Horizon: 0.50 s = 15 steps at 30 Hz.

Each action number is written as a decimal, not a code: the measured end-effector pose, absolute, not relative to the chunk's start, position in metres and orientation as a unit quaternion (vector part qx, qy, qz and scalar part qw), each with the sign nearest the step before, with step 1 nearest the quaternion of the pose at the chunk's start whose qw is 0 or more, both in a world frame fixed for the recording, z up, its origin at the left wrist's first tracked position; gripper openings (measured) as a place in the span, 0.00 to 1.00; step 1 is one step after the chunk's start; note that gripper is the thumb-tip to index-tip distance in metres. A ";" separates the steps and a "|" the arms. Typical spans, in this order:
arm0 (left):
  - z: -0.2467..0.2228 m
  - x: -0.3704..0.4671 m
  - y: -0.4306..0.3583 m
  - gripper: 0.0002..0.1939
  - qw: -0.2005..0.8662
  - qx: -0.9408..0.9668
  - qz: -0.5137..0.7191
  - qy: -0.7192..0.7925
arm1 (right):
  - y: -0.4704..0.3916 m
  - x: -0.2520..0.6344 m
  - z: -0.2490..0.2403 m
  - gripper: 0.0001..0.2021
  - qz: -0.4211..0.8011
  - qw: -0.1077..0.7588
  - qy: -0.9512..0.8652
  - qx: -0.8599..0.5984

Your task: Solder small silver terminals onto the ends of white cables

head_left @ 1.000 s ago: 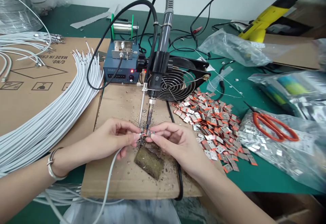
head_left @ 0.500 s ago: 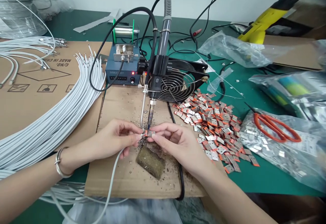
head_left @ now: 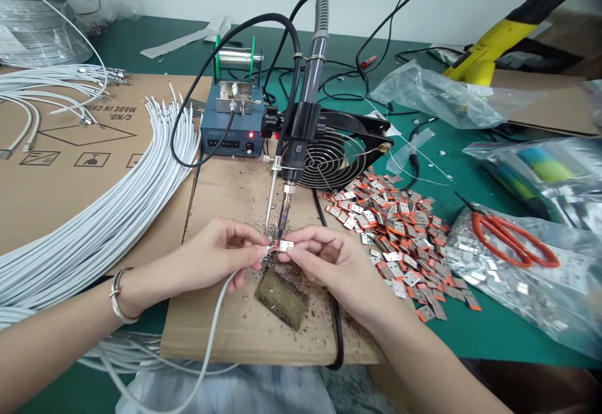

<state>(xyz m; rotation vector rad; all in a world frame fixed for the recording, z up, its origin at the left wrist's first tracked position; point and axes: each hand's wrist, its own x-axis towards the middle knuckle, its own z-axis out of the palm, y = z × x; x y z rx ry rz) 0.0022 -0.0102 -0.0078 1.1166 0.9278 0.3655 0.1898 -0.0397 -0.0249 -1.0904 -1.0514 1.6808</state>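
Observation:
My left hand [head_left: 224, 252] pinches the end of a white cable [head_left: 214, 320], whose length droops down over the cardboard's front edge. Between thumb and fingers, my right hand [head_left: 332, 262] grips a small USB connector [head_left: 286, 246] with a metal shell and an orange part. The cable's stripped end meets the connector right under the tip of a clamped soldering iron [head_left: 284, 213]. A thin metal solder feed tube [head_left: 271, 201] comes down beside the tip. Just below my fingers lies a brown, dirty sponge [head_left: 282, 298]. Whether the wires are joined is too small to tell.
Right of my hands spreads a pile of USB connectors [head_left: 404, 238]. Orange-handled scissors [head_left: 512, 238] rest on a plastic bag. A bundle of white cables [head_left: 117, 213] lies left. Behind stand the blue solder feeder [head_left: 232, 125], a fan [head_left: 338, 157] and a yellow heat gun [head_left: 489, 50].
The whole view has shifted slightly, so things appear a little further right. Both hands keep their grips; the connector is tilted a bit and its metal face now looks brighter.

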 end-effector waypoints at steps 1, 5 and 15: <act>-0.007 0.002 -0.010 0.08 0.731 0.507 0.168 0.424 | -0.040 0.190 -0.025 0.05 0.672 0.427 -0.420 -0.435; -0.006 0.002 -0.009 0.08 0.734 0.502 0.167 0.426 | -0.040 0.190 -0.024 0.05 0.674 0.429 -0.415 -0.435; -0.008 0.004 -0.009 0.06 0.722 0.524 0.149 0.427 | -0.041 0.191 -0.023 0.05 0.667 0.423 -0.419 -0.448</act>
